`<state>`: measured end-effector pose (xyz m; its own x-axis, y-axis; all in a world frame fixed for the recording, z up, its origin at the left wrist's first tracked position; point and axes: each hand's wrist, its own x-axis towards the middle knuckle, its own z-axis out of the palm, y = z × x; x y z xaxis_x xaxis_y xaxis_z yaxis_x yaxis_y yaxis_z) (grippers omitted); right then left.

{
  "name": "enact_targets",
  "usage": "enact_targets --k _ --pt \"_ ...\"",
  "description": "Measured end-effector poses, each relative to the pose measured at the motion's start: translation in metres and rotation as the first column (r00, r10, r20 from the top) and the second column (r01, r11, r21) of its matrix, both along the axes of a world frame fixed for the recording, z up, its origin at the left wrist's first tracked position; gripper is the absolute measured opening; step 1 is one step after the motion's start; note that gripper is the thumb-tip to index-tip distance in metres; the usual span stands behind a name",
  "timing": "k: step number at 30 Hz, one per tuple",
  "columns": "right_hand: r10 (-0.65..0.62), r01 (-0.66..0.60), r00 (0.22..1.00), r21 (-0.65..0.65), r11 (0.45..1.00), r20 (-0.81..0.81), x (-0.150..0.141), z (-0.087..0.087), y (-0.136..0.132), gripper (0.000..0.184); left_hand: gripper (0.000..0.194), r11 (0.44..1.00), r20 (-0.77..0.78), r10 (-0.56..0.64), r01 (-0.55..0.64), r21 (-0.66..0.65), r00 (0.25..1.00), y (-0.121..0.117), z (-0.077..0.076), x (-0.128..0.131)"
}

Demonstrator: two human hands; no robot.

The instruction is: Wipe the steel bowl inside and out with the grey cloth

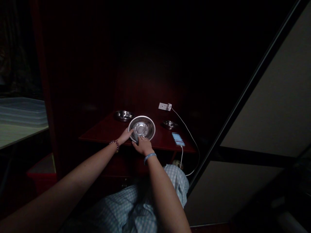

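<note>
A shiny steel plate is tilted up on the dark red shelf, its inner face toward me. My left hand grips the plate's left rim; a bead bracelet is on that wrist. My right hand presses on the plate's lower edge with fingers bent, and whether it holds a cloth I cannot make out. A blue band circles the right wrist.
A small steel bowl sits behind the plate on the left, another on the right. A phone lies on the shelf, its white cable running to a wall socket. A slanted dark-framed panel stands to the right.
</note>
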<state>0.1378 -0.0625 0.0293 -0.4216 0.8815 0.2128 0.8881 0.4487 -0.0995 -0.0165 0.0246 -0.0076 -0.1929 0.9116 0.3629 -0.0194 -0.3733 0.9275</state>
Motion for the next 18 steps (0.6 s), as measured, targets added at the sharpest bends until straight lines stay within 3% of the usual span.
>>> enact_targets --k 7,18 --pt "0.146 -0.146 0.988 0.011 0.989 -0.056 -0.0033 0.0043 -0.0089 0.07 0.035 0.998 -0.015 0.066 -0.066 -0.022 0.998 -0.0083 0.0085 0.0013" --pt "0.152 -0.151 0.988 0.055 0.987 -0.021 -0.0067 0.0021 -0.0052 0.056 0.035 0.999 0.068 0.029 -0.026 -0.035 0.997 -0.0087 0.0104 0.0016"
